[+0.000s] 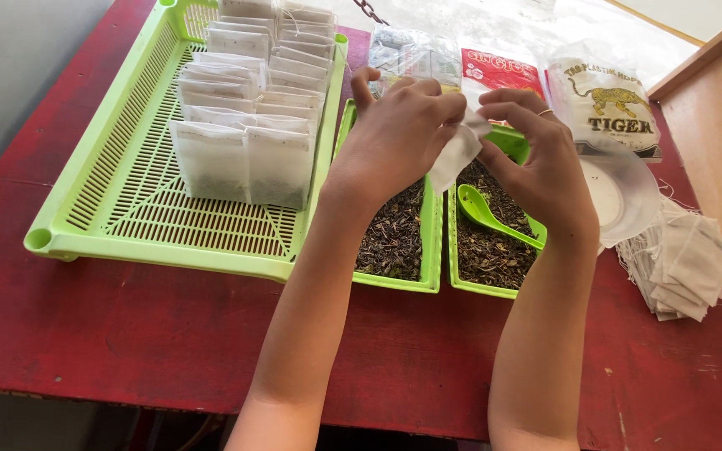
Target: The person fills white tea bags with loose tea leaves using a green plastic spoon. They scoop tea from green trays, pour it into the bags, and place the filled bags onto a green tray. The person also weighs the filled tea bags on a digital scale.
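Your two bare forearms reach forward side by side, wrists raised. Your left hand [394, 138] and right hand [541, 159] face each other, well apart at the elbows, fingertips pinched together and nearly meeting between them.

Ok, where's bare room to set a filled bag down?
Free: the slotted tray's near half, before the standing filled bags, and the red table along the near edge. Crowded: both leaf trays, the empty bag stack.
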